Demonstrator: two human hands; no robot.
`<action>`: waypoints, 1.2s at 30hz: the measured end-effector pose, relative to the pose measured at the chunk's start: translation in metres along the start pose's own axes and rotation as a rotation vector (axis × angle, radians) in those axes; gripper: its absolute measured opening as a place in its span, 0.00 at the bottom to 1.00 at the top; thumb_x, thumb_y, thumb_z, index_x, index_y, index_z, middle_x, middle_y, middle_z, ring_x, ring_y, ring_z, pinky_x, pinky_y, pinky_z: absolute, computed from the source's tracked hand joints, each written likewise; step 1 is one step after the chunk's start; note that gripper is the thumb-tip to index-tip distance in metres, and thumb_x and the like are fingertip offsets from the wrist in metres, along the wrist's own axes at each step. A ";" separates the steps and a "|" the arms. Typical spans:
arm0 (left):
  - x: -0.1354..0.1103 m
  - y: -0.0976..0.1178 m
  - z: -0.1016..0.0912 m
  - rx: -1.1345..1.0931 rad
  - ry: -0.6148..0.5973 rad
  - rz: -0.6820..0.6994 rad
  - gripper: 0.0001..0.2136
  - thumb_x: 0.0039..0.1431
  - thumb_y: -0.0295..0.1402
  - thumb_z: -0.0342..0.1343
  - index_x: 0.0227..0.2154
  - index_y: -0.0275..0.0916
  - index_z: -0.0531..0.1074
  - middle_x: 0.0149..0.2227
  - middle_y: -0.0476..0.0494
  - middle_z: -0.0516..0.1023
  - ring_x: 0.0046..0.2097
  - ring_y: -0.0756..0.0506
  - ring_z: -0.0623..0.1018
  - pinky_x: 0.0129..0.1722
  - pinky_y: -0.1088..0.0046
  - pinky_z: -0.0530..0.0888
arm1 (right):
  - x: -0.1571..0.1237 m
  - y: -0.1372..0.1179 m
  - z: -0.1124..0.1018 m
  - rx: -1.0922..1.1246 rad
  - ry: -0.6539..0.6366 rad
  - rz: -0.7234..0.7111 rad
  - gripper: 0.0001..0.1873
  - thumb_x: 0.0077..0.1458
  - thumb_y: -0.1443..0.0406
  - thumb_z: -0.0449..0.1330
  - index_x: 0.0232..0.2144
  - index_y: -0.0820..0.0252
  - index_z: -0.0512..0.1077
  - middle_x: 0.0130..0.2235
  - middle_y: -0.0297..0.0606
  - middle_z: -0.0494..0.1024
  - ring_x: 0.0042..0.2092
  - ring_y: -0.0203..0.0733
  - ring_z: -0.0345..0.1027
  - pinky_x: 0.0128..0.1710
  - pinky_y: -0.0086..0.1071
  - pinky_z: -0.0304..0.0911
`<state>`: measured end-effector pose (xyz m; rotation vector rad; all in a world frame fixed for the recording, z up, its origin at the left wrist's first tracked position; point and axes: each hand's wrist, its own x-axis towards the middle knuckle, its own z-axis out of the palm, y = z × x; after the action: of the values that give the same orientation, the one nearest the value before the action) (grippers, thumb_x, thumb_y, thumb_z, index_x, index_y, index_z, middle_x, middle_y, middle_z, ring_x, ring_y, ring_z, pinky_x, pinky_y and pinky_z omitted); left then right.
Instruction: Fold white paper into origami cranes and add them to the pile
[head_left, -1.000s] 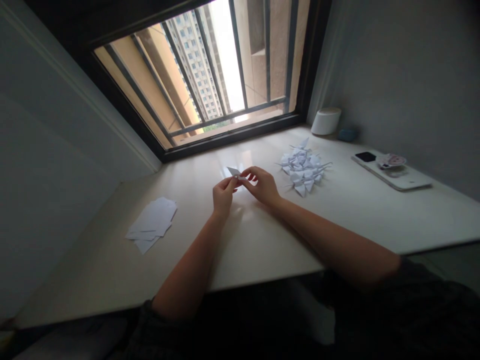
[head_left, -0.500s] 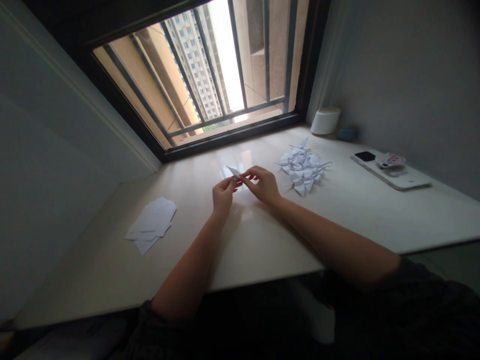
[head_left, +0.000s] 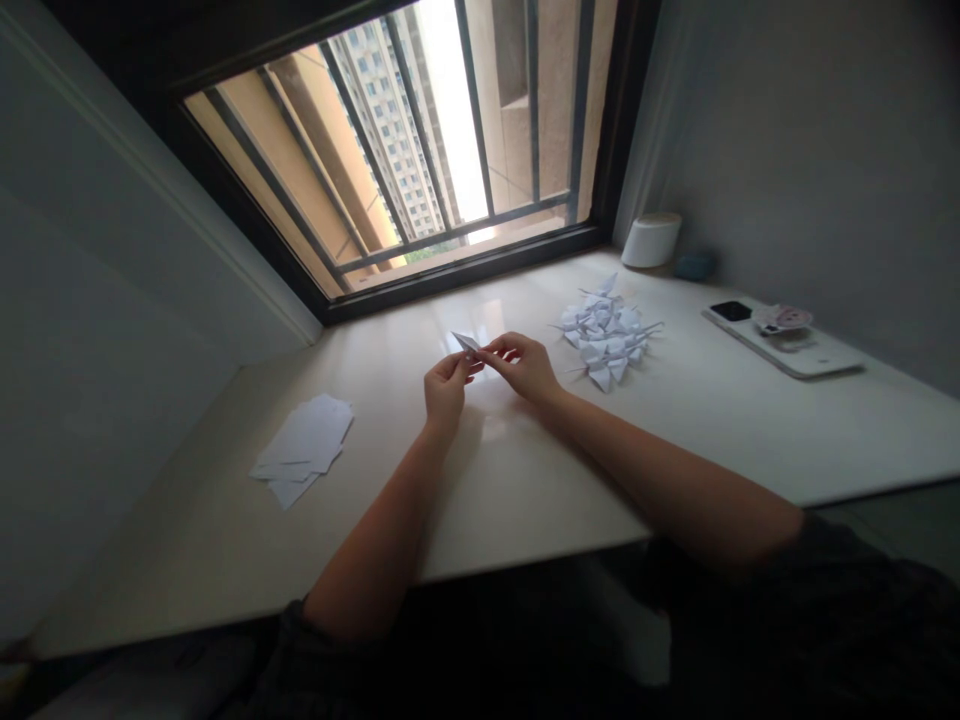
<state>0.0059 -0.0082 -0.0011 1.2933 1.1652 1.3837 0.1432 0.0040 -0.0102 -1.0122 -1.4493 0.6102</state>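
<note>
Folded paper [head_left: 466, 342] is what we see held above the middle of the tabletop [head_left: 517, 490], nearer its far edge under the window [head_left: 420, 150] than its near edge. Its sharp tip points away from the body and to the left, toward that far edge, and we read its long axis as a slant running from the tip back down toward the right fingers. Whether it touches the surface below, we cannot tell.

The paper juts out beyond the fingers of both hands, its tip free and its lower end between them. The fingers of our left hand [head_left: 445, 392] are clamped on it from the left and below; those of our right hand [head_left: 526, 367] pinch its right end, thumb and forefinger close together, and they hide that part from us. What shows is white, narrow and pointed, with a shaded face beside a lighter one.

Toward the left edge we see a loose stack of paper sheets [head_left: 307, 435]; right of our right hand, a pile of folded paper pieces [head_left: 609, 335]; near the right-hand edge, a phone [head_left: 814, 358].
</note>
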 end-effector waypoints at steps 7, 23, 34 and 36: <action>0.000 0.003 0.002 -0.009 -0.004 -0.021 0.12 0.50 0.42 0.60 0.32 0.39 0.77 0.36 0.42 0.81 0.39 0.42 0.81 0.38 0.69 0.70 | -0.003 -0.012 -0.006 -0.151 0.012 -0.095 0.07 0.54 0.59 0.61 0.29 0.55 0.76 0.33 0.37 0.78 0.33 0.41 0.69 0.34 0.36 0.64; 0.000 0.003 0.002 -0.050 -0.019 -0.139 0.16 0.47 0.44 0.62 0.33 0.37 0.78 0.35 0.40 0.81 0.40 0.41 0.80 0.39 0.69 0.69 | -0.005 -0.009 -0.009 -0.393 0.005 -0.274 0.08 0.56 0.60 0.60 0.33 0.50 0.79 0.39 0.35 0.82 0.41 0.44 0.72 0.42 0.38 0.64; 0.000 -0.001 0.002 -0.056 -0.046 -0.174 0.13 0.47 0.42 0.61 0.32 0.37 0.77 0.34 0.41 0.80 0.40 0.41 0.80 0.38 0.70 0.68 | -0.004 -0.007 -0.007 -0.362 -0.019 -0.231 0.06 0.55 0.65 0.60 0.32 0.52 0.79 0.40 0.33 0.81 0.41 0.41 0.74 0.41 0.35 0.66; 0.000 -0.002 0.001 -0.052 -0.038 -0.157 0.13 0.48 0.42 0.60 0.32 0.38 0.77 0.34 0.42 0.80 0.40 0.41 0.80 0.37 0.70 0.68 | -0.004 -0.007 -0.006 -0.330 -0.024 -0.234 0.06 0.54 0.66 0.60 0.32 0.53 0.78 0.41 0.34 0.81 0.41 0.41 0.74 0.42 0.35 0.67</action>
<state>0.0072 -0.0074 -0.0026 1.1611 1.1718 1.2620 0.1472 -0.0042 -0.0049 -1.0683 -1.6963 0.2172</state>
